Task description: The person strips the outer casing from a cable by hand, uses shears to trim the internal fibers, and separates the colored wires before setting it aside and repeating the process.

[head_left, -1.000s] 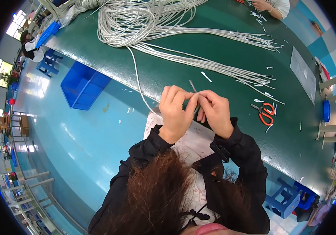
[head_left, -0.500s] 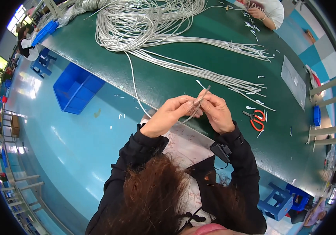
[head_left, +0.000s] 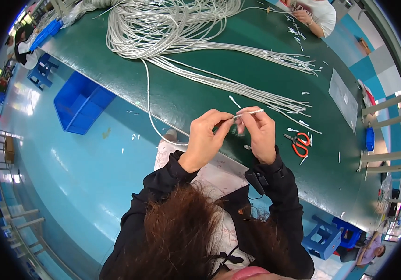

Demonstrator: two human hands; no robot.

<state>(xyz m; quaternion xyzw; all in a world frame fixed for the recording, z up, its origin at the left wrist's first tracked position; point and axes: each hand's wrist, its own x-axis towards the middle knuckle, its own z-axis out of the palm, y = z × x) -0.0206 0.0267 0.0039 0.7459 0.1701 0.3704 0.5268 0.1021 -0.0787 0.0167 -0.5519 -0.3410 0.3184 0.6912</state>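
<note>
A pale grey cable (head_left: 149, 105) runs from the big cable bundle (head_left: 149, 35), over the table's near edge and to my left hand (head_left: 207, 135). My left thumb and forefinger pinch it close to its end. My right hand (head_left: 261, 133) grips the whitish tip of the cable (head_left: 251, 113), which points right between thumb and fingers. A small clear or pale scrap under the right fingers is blurred. Right of my right hand lie red-handled snips (head_left: 300, 144) on the green table (head_left: 322, 182).
Cut cable ends (head_left: 294, 105) fan out beyond my hands, with white scraps (head_left: 234, 101) around. A clear plastic bag (head_left: 343, 100) lies at the right. Across the table sits another person (head_left: 319, 16). A blue bin (head_left: 81, 102) stands on the floor at left, blue stools (head_left: 322, 238) at lower right.
The cable end has swung from pointing up to lying nearly level toward the right, and a whitish tip now shows. My hands have moved slightly apart. The whole view has shifted a little.
</note>
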